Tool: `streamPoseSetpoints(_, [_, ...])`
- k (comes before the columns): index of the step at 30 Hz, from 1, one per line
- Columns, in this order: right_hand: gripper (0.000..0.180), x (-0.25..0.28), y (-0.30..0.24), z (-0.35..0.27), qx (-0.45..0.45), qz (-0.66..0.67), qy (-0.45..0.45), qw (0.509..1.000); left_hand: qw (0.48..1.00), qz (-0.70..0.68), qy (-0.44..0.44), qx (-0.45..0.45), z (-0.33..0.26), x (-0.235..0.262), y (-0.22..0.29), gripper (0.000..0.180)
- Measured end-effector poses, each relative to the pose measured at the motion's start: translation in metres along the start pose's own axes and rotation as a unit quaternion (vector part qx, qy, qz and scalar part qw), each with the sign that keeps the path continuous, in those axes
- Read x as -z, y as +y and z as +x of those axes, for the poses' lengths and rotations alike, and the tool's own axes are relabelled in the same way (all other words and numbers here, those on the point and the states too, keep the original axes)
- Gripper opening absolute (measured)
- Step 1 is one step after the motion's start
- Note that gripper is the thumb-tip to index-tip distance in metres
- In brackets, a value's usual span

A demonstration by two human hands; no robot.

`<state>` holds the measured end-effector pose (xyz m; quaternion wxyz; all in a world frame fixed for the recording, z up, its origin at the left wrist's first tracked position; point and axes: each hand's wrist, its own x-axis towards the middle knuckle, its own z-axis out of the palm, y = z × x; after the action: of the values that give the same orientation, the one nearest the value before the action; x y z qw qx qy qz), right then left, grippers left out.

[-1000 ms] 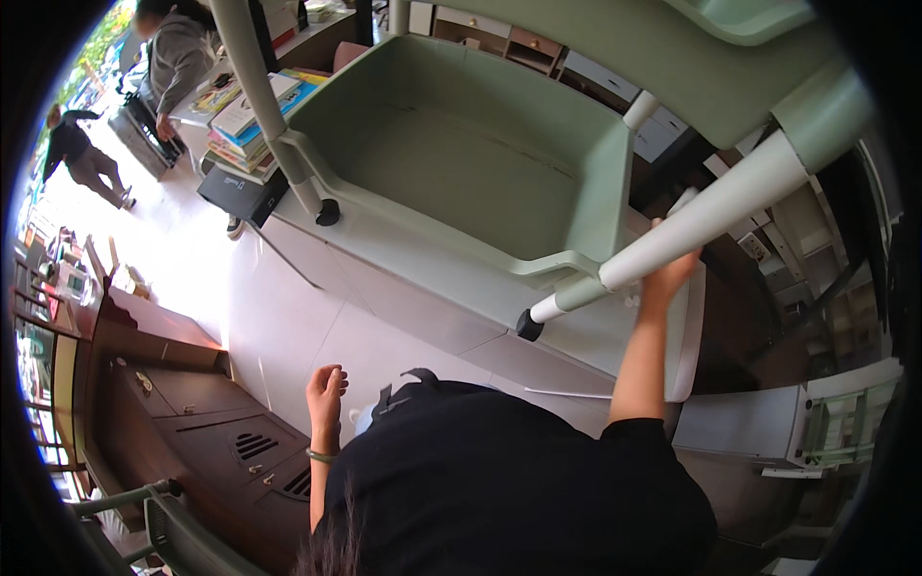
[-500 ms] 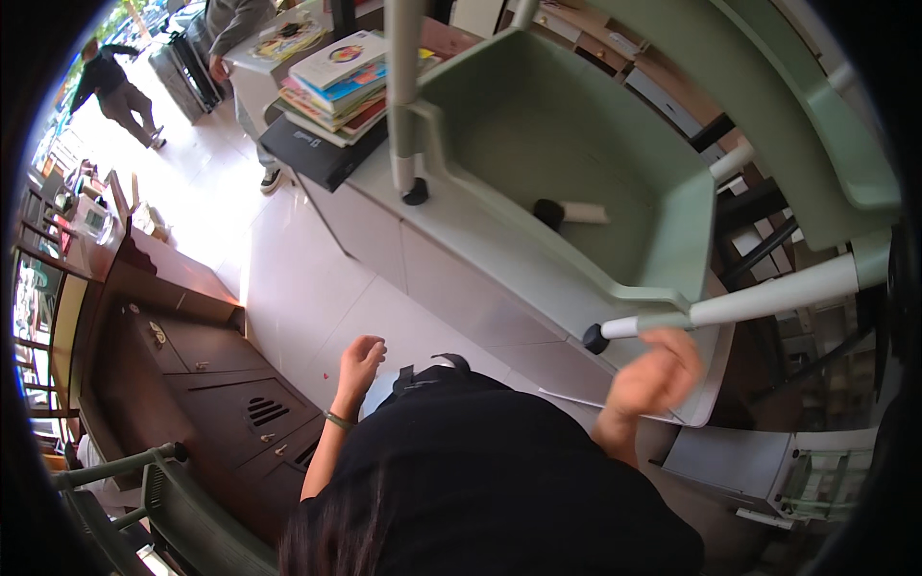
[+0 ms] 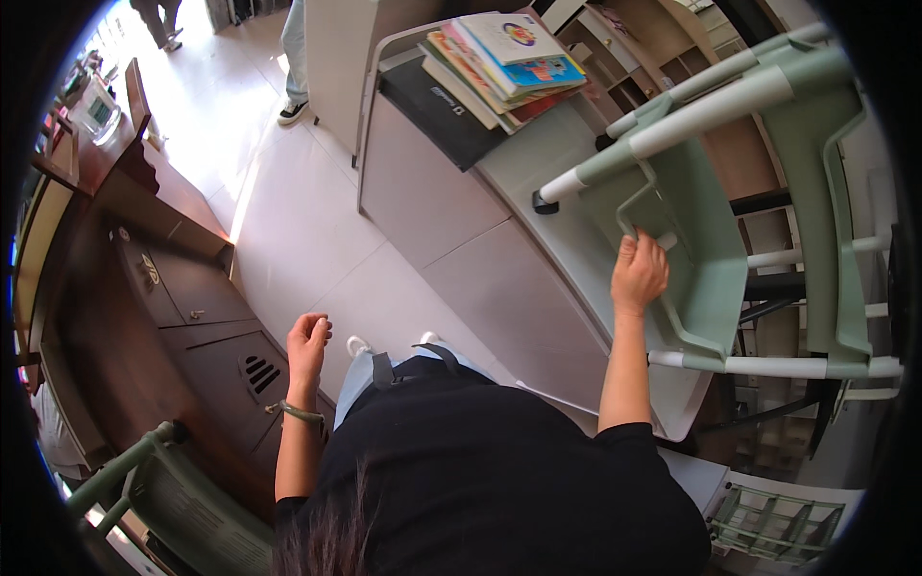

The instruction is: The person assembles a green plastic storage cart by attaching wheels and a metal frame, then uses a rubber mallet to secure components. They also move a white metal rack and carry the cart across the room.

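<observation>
My right hand [image 3: 642, 274] reaches up with its fingers closed over the raised rim of a green plastic tray [image 3: 706, 216]. This tray belongs to a rack with white tubes [image 3: 715, 115] and black foot caps [image 3: 545, 202]. The rack lies tipped on its side on a grey-white table [image 3: 538, 278]. Out to the left, away from the rack, my left hand [image 3: 307, 348] hangs in the air. Its fingers are loosely bent and apart, and nothing shows in them. A bracelet [image 3: 301, 413] circles that wrist.
A stack of books [image 3: 504, 67] and a black flat case [image 3: 442, 110] lie on the table's far end. Left stands a dark wooden cabinet [image 3: 221, 350], with a green chair [image 3: 182, 499] near me. A person's shoe [image 3: 292, 112] is on the tiled floor beyond.
The rack has swung over and lies lower, farther to the right on the table. My right hand has moved up onto the tray's rim. My left hand has shifted left.
</observation>
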<state>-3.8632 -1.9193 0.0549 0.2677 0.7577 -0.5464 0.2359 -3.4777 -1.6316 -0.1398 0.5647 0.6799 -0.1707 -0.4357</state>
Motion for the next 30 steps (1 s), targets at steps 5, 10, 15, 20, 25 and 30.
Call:
streamPoseSetpoints(5, [0.024,0.011,-0.012,0.011,0.015,0.071,0.118,0.99,1.0,0.014,0.023,0.011,0.011,0.043,-0.01,0.018])
streamPoseSetpoints(10, [0.014,0.024,-0.124,0.019,-0.03,0.473,0.09,0.876,0.997,0.031,0.064,-0.021,0.025,0.053,0.006,0.018])
streamPoseSetpoints(15, [0.009,-0.007,-0.268,0.031,0.165,0.549,-0.114,0.812,0.991,0.039,0.116,-0.055,0.044,0.069,0.044,0.02])
streamPoseSetpoints(20, [0.009,-0.051,-0.358,0.083,0.168,0.616,-0.137,0.758,0.98,0.018,0.197,-0.007,0.054,0.115,0.074,0.018])
streamPoseSetpoints(25, [0.017,-0.123,-0.44,0.137,0.075,0.681,-0.227,0.693,0.923,0.049,0.38,0.026,0.072,0.15,0.092,0.017])
streamPoseSetpoints(30, [0.022,-0.185,-0.532,0.207,0.038,0.725,-0.315,0.611,0.893,0.022,0.449,0.027,0.126,0.154,0.122,0.018])
